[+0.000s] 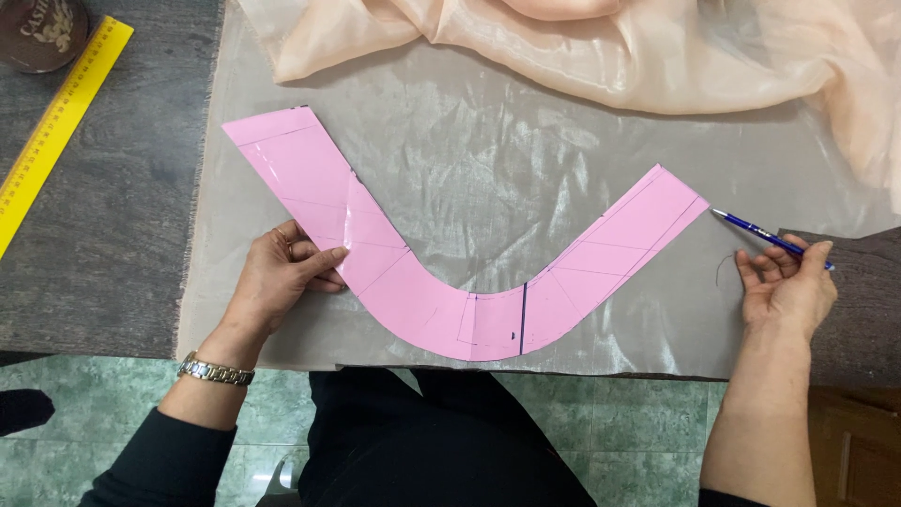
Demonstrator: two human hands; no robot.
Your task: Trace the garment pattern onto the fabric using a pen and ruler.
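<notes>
Fingers (314, 258) of the left hand (282, 277) lie flat and loosely together on the left arm of a pink curved paper pattern (422, 305), with the thumb at the pattern's lower edge, pressing it down rather than pinching it. Fingers of the right hand (786, 286) are curled around a blue pen (765, 235), pinching its rear end; the pen's tip points left and sits just beside the right end of the pattern, at or very near its edge.

That pattern is a wide U shape with several thin drawn lines across it and one dark line near its lowest part. It lies flat on a sheet of sheer grey-silver fabric (488, 160), which is spread over a dark wooden surface (103, 235). At the top of the view, a bunched peach-coloured sheer fabric (601, 47) rests on the grey sheet, well apart from both hands, and trails down the right side.

On the bare wood to the left lies a yellow ruler (56, 127), set at a slant, and a round dark lid or tin (42, 28) sits beside its upper end at the corner. A gold-toned wristwatch (216, 373) circles the left wrist, above a dark sleeve. Green tiled floor (113, 422) shows below the near edge.
</notes>
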